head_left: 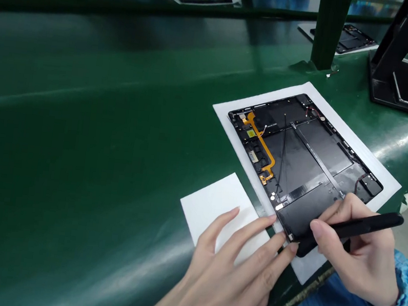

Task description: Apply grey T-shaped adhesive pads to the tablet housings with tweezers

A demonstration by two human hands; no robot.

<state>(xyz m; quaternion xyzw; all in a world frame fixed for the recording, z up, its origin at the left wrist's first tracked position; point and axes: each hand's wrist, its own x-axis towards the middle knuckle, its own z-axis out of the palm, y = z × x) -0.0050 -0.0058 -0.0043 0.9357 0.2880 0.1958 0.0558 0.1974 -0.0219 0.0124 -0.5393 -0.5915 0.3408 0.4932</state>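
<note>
A tablet housing point(311, 150) lies open on a white sheet point(388, 186), its inside facing up. An orange flex cable point(263, 147) runs along its left side, and a grey ribbon cable point(317, 158) crosses the middle. My right hand point(358, 254) grips a black pen-like tool point(368, 226) over the housing's near corner. The tool's tip is close to the near edge, beside my left fingertips. My left hand point(238, 270) is open with fingers spread, resting partly on a small white pad point(216, 201) and touching the housing's near-left edge.
A green mat point(96, 160) covers the bench. Behind stands a green post point(330, 30), with a black stand point(390, 66) at the back right. More tablet housings lie on sheets at the back, one point(355, 40) beside the post. The bench edge point(293, 305) runs along the near right.
</note>
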